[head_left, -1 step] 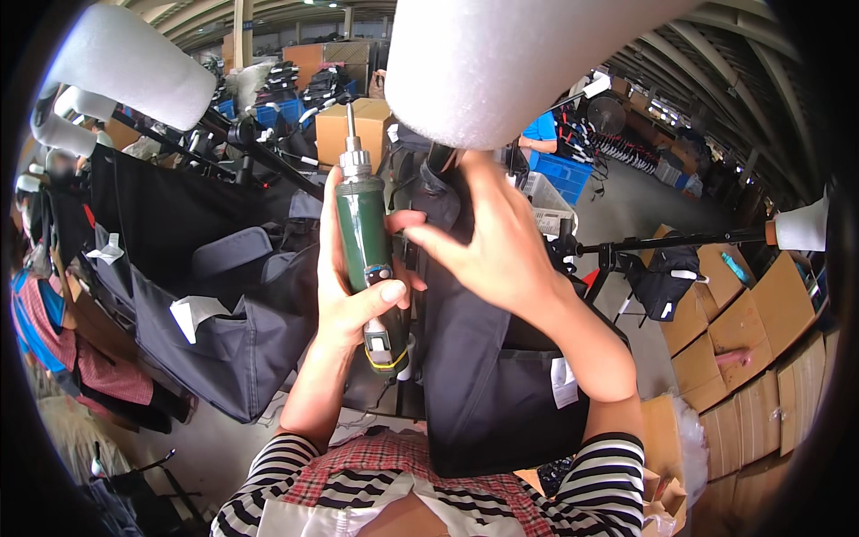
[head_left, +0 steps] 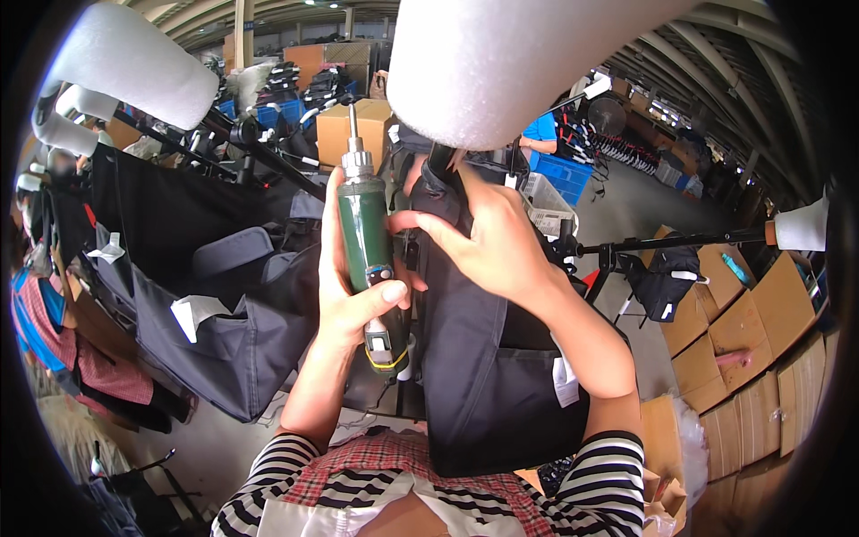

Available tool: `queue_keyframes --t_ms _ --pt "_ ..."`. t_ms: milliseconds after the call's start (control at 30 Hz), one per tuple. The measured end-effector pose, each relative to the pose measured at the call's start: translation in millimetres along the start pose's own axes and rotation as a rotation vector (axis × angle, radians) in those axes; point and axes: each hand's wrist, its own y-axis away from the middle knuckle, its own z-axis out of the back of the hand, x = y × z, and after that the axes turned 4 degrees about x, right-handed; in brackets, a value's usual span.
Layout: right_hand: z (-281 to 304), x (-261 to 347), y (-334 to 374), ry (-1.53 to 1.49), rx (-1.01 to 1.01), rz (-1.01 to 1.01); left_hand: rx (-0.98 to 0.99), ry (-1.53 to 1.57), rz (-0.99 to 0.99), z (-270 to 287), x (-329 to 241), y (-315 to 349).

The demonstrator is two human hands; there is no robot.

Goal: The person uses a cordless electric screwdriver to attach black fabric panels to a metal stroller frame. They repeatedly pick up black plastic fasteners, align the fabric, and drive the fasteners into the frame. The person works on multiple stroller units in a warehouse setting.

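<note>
My left hand is closed round a green electric screwdriver, with the thumb near its switch. The tool stands upright, its metal bit pointing up and away from me. My right hand is wrapped round a black frame tube with dark cloth on it, just below a large white foam-wrapped bar. Its thumb stretches left toward the screwdriver body. Black fabric with a white label hangs below my right hand. Some fingertips are hidden behind the tube.
At left sits another black fabric seat on a frame with a foam-wrapped bar. Cardboard boxes stand at right. Farther back are a carton, a blue crate and a person's blue sleeve.
My right hand has shifted slightly, its fingertips now showing on the left side of the tube and its thumb a little higher. The left hand and screwdriver stay almost still.
</note>
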Motion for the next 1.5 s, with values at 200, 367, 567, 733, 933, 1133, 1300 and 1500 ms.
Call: queue_keyframes --t_ms 200,367,567,733,933,1133,1300,1500 --pt "8.7 -14.7 6.0 0.170 0.068 0.093 0.032 -0.011 0.182 2.7 -23.0 42.8" --pt "7.0 -15.5 2.5 0.168 0.037 0.171 0.143 -0.021 0.491 10.1 -34.9 86.4" --pt "9.1 -20.8 4.6 0.174 0.078 0.161 0.129 -0.025 0.531 6.0 -28.8 84.1" --pt "8.2 -22.1 6.4 0.165 0.059 0.166 0.135 0.003 0.517 2.3 -29.7 83.2" --pt "5.0 -23.4 7.5 0.135 0.034 0.163 0.098 -0.002 0.464 -2.7 -24.7 83.7" --pt "-1.7 -17.6 6.6 0.093 -0.026 0.160 0.120 -0.152 0.398 -6.6 -16.5 86.0" --pt "-4.2 -16.1 14.7 0.167 -0.038 0.032 0.056 -0.060 0.507 -24.3 -25.9 84.9" --pt "-4.9 -19.3 15.5 0.183 -0.046 0.057 0.059 0.147 0.516 -30.7 -23.1 82.7"
